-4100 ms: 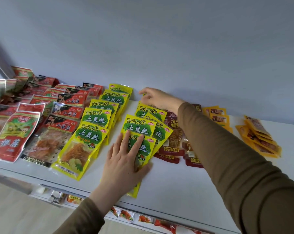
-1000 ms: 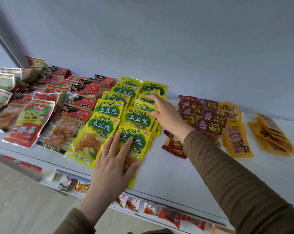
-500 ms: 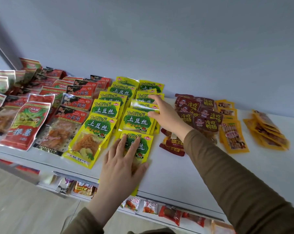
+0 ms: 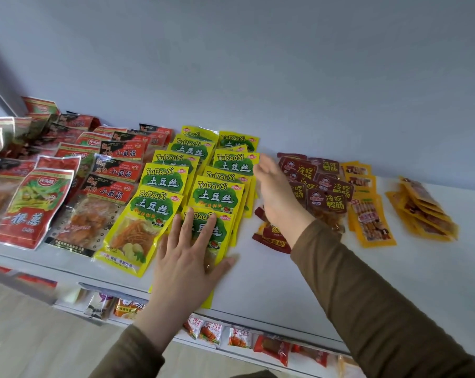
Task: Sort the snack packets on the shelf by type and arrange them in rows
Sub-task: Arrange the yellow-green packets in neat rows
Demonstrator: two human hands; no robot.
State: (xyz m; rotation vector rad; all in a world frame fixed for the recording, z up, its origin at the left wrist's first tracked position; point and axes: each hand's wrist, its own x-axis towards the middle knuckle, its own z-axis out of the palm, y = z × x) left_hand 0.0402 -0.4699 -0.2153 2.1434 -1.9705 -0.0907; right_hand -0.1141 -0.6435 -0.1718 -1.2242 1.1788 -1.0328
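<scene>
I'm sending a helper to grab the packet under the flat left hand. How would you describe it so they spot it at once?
On the white shelf, find the two rows of yellow-green TuDouSi packets in the middle. Take the right-hand row and follow it to the shelf's front edge. The front TuDouSi packet there is the only one with the left hand lying flat on it.

place: shop | evidence: white shelf (image 4: 299, 282) lined with snack packets (image 4: 217, 197), lower shelf (image 4: 258, 336) stocked too

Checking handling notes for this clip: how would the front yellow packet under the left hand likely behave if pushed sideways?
The front yellow packet looks like glossy film, so it would probably slide easily on the smooth shelf. It lies flat under the left hand, so likely thin, light and floppy.
</scene>
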